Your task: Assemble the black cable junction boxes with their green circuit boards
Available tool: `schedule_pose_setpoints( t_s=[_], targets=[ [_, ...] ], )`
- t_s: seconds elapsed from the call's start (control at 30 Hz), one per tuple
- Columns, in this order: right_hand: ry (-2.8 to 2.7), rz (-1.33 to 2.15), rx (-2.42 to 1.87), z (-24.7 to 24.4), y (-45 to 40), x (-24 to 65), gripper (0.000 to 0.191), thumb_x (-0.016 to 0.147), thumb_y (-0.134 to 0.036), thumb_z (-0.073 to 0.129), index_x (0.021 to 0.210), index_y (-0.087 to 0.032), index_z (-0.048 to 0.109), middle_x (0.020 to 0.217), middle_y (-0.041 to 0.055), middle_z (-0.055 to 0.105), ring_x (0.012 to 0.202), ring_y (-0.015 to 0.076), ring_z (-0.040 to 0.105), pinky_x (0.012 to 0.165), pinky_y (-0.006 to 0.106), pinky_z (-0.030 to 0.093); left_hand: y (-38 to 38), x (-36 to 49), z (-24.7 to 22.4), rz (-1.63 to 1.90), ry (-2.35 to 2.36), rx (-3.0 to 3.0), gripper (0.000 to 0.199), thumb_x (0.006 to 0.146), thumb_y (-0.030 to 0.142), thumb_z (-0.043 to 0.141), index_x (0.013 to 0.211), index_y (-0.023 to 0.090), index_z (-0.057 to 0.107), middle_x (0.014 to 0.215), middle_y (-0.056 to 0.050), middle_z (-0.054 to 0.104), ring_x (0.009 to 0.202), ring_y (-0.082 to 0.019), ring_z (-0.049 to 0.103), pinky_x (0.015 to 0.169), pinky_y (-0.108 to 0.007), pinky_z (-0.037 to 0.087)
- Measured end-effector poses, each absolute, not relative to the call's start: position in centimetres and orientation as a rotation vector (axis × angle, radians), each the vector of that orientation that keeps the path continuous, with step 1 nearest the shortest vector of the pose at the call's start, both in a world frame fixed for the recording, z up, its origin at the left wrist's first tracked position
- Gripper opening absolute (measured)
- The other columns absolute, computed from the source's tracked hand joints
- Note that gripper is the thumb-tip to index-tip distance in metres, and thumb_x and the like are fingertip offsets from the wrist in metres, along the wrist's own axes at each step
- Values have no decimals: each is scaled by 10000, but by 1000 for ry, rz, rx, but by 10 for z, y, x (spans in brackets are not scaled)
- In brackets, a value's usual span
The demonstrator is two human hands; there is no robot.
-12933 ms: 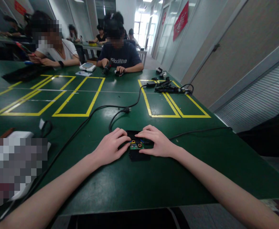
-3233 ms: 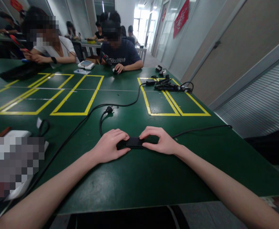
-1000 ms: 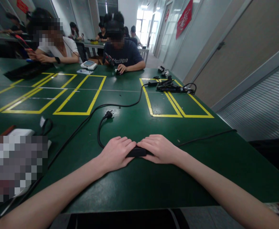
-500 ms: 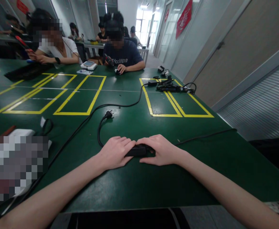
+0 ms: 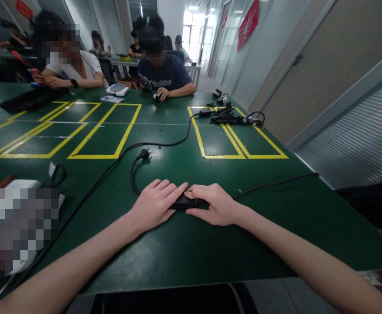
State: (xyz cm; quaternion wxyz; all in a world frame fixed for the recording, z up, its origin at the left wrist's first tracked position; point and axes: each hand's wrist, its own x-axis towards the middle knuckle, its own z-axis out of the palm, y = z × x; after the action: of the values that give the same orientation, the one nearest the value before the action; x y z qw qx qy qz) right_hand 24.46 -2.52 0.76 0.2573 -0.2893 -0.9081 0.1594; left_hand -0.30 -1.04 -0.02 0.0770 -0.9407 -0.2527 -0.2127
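Note:
A black power adapter (image 5: 183,203) lies low on the green table, near its front edge. My left hand (image 5: 155,203) grips its left end, with the fingers over the top and the thumb along the near side. Around its right end my right hand (image 5: 212,203) is closed, thumb on the near side. The two hands almost touch over the adapter and hide much of it. A thick black cord curves up from behind my left hand to a plug (image 5: 145,154) with bare prongs. From behind my right hand a thinner cable (image 5: 276,181) runs right.
Yellow tape rectangles (image 5: 115,156) mark the green table (image 5: 165,270). A long black cord (image 5: 104,173) crosses it to a pile of black cables (image 5: 226,117) at the back right. A blurred-out item (image 5: 17,231) lies at left. Two people sit across the table, one with a power tool (image 5: 145,83).
The view has shifted slightly. My right hand's fingers have closed in over the adapter, covering its right end, and my left index finger reaches further across its top.

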Motion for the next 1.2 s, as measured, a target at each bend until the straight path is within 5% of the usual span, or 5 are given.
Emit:
schedule_pose_setpoints(
  t_s=[0.2,0.57,0.83,1.2],
  targets=[
    [-2167,180,-860,11,-4,283,203,984,-393,649,1052,-205,613,1052,112,739,904,228,724,783,346,574,-10,-10,11,-1054,-694,-2709,507,1001,227,609,1499,211,517,1447,-136,645,1319,-281,609,1141,-488,459],
    [-1259,-171,-1395,37,29,367,350,711,-514,671,862,-238,517,945,98,649,926,271,671,647,334,534,-10,-11,9,-1040,-695,-2916,276,1032,238,558,1259,174,702,1207,-103,767,1141,-233,698,1042,-438,546],
    [-1010,-162,-1746,42,32,407,281,740,-247,676,842,-256,414,918,67,587,928,244,614,828,360,482,-9,-12,7,-921,-761,-3035,283,1035,257,542,1243,185,721,1170,-98,769,1099,-228,696,1015,-435,559],
    [-933,-93,-1911,27,34,427,244,746,-230,671,879,-251,467,902,82,625,892,260,617,869,400,487,-8,-14,4,-825,-838,-3118,277,1030,270,550,1222,192,734,1152,-90,771,1090,-220,694,1006,-424,552]
  ],
)
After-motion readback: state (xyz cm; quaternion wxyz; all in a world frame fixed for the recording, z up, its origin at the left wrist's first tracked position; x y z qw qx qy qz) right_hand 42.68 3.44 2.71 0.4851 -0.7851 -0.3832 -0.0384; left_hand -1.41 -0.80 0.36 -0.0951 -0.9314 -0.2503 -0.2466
